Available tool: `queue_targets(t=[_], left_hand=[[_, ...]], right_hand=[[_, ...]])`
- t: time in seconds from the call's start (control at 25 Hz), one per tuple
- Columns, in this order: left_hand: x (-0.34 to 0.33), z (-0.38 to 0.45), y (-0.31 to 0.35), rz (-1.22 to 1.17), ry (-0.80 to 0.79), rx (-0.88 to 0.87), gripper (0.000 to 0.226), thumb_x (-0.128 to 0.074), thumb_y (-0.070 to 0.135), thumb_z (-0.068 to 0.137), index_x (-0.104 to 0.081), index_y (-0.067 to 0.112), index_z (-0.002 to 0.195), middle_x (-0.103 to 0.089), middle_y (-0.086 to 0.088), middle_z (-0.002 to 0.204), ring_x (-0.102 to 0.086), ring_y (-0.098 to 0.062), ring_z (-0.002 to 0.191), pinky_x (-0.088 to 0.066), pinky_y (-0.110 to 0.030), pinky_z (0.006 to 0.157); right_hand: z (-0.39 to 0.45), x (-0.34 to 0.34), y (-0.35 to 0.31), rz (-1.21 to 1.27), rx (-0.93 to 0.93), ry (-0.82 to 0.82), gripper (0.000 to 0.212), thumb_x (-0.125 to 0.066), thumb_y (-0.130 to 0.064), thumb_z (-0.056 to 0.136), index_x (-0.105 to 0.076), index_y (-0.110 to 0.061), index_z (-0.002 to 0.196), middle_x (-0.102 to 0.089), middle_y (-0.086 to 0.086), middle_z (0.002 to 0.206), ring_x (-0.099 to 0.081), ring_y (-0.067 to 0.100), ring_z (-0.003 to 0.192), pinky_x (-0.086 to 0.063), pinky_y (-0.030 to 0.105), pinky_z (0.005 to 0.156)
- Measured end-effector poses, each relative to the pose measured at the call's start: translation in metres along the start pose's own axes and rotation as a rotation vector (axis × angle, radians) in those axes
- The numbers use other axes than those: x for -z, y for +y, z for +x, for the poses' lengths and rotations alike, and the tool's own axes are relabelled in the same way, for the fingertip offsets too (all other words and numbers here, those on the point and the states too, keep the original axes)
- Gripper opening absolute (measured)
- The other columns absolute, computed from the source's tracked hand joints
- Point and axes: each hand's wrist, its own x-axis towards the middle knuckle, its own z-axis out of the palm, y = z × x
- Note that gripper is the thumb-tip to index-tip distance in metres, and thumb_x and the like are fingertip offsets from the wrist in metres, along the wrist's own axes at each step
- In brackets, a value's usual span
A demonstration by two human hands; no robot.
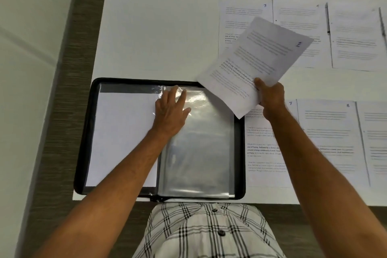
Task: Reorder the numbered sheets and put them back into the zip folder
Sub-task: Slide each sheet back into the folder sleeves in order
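While most of the numbered printed sheets lie in two rows across the right half of the white worktop (146, 37), the filing step looks to be under way rather than the sorting. The black zip folder (83, 142) lies open in the lower centre of the frame, a plain white page (123, 138) in its left half and a stack of clear plastic sleeves (201, 148) in its right. In the upper row the sheet marked 3 (236, 25) sits far left, partly covered; in the lower row the sheet marked 7 (263, 148) lies just beside the folder's right edge, the sheet marked 8 (326, 142) next to it. The right hand (270, 96) pinches a tilted printed sheet (255, 63) by its lower edge, held above the folder's upper right corner; its handwritten number is too blurred to read. The left hand (170, 109), fingers straight and spread, presses flat on the top sleeve near the spine. Next, I judge, the sleeve mouth must be parted and the sheet squared to it before sliding in.
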Motion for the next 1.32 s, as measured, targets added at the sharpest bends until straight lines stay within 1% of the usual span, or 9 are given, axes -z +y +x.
queue_targets(t=[0.12, 0.36, 0.44, 0.56, 0.72, 0.84, 1.08, 1.2, 1.32], left_hand=[[-0.005, -0.006, 0.000, -0.004, 0.067, -0.021, 0.051, -0.064, 0.042, 0.094, -0.057, 0.021, 0.140, -0.042, -0.011, 0.155, -0.042, -0.036, 0.135, -0.043, -0.049, 0.099], [0.010, 0.002, 0.003, -0.089, 0.209, -0.111, 0.014, -0.078, 0.022, 0.084, -0.073, 0.017, 0.095, -0.066, -0.004, 0.121, -0.057, -0.028, 0.107, -0.051, -0.041, 0.079], [0.011, 0.007, 0.001, -0.096, 0.190, -0.138, 0.009, -0.079, 0.016, 0.082, -0.071, 0.015, 0.086, -0.068, -0.004, 0.120, -0.060, -0.029, 0.108, -0.052, -0.040, 0.082], [0.009, 0.011, 0.002, -0.112, 0.135, -0.211, 0.010, -0.076, 0.007, 0.082, -0.066, 0.009, 0.086, -0.068, -0.012, 0.127, -0.059, -0.034, 0.118, -0.049, -0.044, 0.102], [0.014, 0.011, 0.012, -0.098, 0.149, -0.181, 0.027, -0.066, 0.007, 0.084, -0.064, 0.008, 0.111, -0.065, -0.012, 0.103, -0.060, -0.035, 0.097, -0.051, -0.048, 0.085], [0.018, 0.012, 0.016, -0.044, 0.063, -0.084, 0.058, -0.067, 0.010, 0.081, -0.056, 0.012, 0.137, -0.061, -0.011, 0.114, -0.056, -0.035, 0.108, -0.049, -0.047, 0.091], [0.025, 0.030, 0.018, -0.139, -0.011, 0.000, 0.031, -0.070, 0.053, 0.086, -0.068, 0.029, 0.106, -0.059, 0.003, 0.113, -0.050, -0.021, 0.111, -0.034, -0.041, 0.100], [0.033, 0.040, 0.018, -0.122, -0.113, -0.009, 0.023, -0.070, 0.048, 0.087, -0.061, 0.032, 0.100, -0.057, 0.010, 0.116, -0.047, -0.020, 0.118, -0.024, -0.042, 0.104], [0.044, 0.046, 0.015, -0.127, -0.164, -0.072, 0.023, -0.069, 0.042, 0.089, -0.052, 0.032, 0.100, -0.055, 0.015, 0.103, -0.050, -0.019, 0.114, -0.020, -0.044, 0.108]], right_hand=[[0.000, 0.001, 0.003, 0.069, -0.026, -0.009, 0.043, -0.064, -0.018, 0.104, -0.053, -0.014, 0.145, -0.069, -0.005, 0.122, -0.069, 0.013, 0.105, -0.064, 0.035, 0.083], [0.002, -0.001, 0.010, 0.091, -0.072, -0.117, 0.044, -0.065, -0.007, 0.101, -0.051, -0.018, 0.141, -0.066, 0.001, 0.133, -0.067, 0.025, 0.116, -0.062, 0.043, 0.093], [0.001, -0.001, 0.010, 0.109, -0.066, -0.159, 0.045, -0.064, -0.001, 0.099, -0.050, -0.019, 0.138, -0.066, 0.000, 0.130, -0.066, 0.024, 0.115, -0.063, 0.040, 0.091], [0.003, -0.002, 0.011, 0.141, -0.049, -0.176, 0.043, -0.063, 0.002, 0.099, -0.052, -0.018, 0.134, -0.067, 0.002, 0.128, -0.067, 0.024, 0.114, -0.063, 0.040, 0.091], [0.006, -0.003, 0.014, 0.198, -0.066, -0.140, 0.039, -0.066, 0.001, 0.098, -0.053, -0.019, 0.130, -0.068, -0.004, 0.119, -0.067, 0.025, 0.114, -0.060, 0.047, 0.098], [0.007, -0.004, 0.016, 0.241, -0.082, -0.130, 0.039, -0.067, 0.000, 0.098, -0.055, -0.016, 0.131, -0.069, -0.003, 0.119, -0.067, 0.025, 0.115, -0.059, 0.048, 0.100], [0.001, -0.006, 0.014, 0.324, -0.092, -0.101, 0.040, -0.066, -0.005, 0.101, -0.055, -0.013, 0.138, -0.070, 0.004, 0.129, -0.070, 0.025, 0.116, -0.062, 0.046, 0.093], [-0.002, -0.009, 0.009, 0.340, -0.092, -0.106, 0.043, -0.067, -0.009, 0.101, -0.054, -0.013, 0.142, -0.070, 0.005, 0.132, -0.070, 0.025, 0.118, -0.063, 0.047, 0.092], [-0.004, -0.014, 0.001, 0.360, -0.080, -0.119, 0.039, -0.065, -0.007, 0.101, -0.056, -0.014, 0.138, -0.071, 0.004, 0.130, -0.070, 0.025, 0.119, -0.063, 0.045, 0.093]])
